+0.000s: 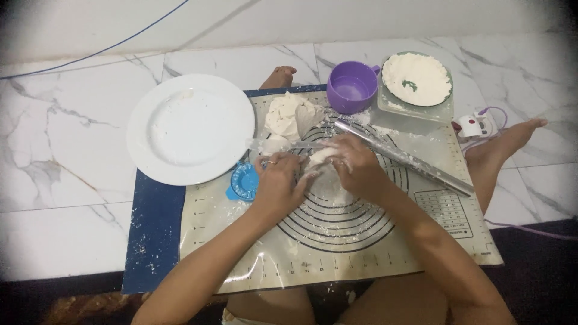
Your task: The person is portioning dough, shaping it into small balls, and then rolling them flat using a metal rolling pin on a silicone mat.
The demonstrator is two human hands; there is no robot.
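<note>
White marble floor (60, 198) with grey veins, spread beneath everything. Laid on it, a blue mat (153, 235), and on top of that a pale baking mat (241, 241) printed with dark concentric rings, dusted with flour. Overlapped the mat's upper left corner: a large white plate (190, 128), smeared faintly. Sat at the far right edge, a shallow glass dish (444, 111) heaped with flour, green speck in the middle. Stood just beside it, a purple cup (351, 86). Lay slantwise across the right half of the rings, a long clear-wrapped rolling pin (415, 161). Rested near the mat's top centre, a big lump of dough (290, 115). Peeked out at the left of the hands, a small blue round press (244, 181), touching the left hand's edge. Met over the ring centre: left hand (278, 183), ring on one finger, and right hand (355, 162), both curled and closed around a small piece of dough (320, 157), floury fingers pressed into it from either side.
</note>
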